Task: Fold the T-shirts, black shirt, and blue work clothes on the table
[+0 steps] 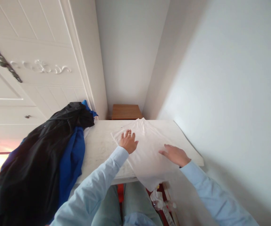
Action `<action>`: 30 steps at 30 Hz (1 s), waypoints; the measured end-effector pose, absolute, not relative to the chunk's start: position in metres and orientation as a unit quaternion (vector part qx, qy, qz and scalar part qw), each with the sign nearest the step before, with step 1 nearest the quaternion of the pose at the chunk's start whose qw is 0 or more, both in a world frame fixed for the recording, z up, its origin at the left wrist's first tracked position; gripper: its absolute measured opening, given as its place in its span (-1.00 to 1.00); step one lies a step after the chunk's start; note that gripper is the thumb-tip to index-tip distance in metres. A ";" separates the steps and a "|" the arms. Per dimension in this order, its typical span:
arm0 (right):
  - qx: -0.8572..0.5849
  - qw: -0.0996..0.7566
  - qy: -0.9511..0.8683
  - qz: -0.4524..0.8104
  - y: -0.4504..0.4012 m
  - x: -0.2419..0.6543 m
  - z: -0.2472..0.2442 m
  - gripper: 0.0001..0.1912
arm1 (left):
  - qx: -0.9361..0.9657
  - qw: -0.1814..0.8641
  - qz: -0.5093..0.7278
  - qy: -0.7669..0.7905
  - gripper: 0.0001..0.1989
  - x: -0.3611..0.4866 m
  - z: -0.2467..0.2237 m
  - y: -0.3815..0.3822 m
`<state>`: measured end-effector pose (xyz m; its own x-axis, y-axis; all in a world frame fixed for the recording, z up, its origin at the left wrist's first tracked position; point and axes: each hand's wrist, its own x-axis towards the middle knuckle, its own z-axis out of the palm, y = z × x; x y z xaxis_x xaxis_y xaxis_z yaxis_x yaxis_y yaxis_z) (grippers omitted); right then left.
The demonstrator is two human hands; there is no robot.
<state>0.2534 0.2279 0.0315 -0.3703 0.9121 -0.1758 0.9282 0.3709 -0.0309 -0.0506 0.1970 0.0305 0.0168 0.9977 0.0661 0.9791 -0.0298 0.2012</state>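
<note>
A thin white cloth (147, 150) lies spread over the white table (97, 147), its near corner hanging past the front edge. My left hand (129, 142) rests palm down on the cloth's left part, fingers spread, with a ring on one finger. On the right side, my right hand (175, 154) is over the cloth with its fingers stretched out and the thumb apart. Whether its palm touches the fabric I cannot tell. Neither hand grips anything.
Black garments (38, 150) and a blue garment (73, 157) are heaped at the left. A white wardrobe (46, 47) stands behind them. A brown wooden piece of furniture (127, 111) is beyond the table. Below the front edge lies a clear plastic item (159, 202). The wall (220, 78) closes the right side.
</note>
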 end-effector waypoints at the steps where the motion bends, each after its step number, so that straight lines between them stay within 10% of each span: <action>1: 0.523 0.029 0.850 -0.054 0.232 0.242 0.036 -0.23 | 0.711 0.060 0.094 0.694 -0.38 -0.043 0.027 0.191; 8: 0.317 -0.012 0.946 -0.070 0.294 0.152 0.017 -0.29 | 0.732 0.059 0.097 0.672 -0.31 -0.046 -0.017 0.178; 30: 0.528 0.017 0.848 -0.031 0.386 0.268 -0.029 -0.34 | 0.824 0.056 0.176 0.535 -0.32 0.011 -0.023 0.190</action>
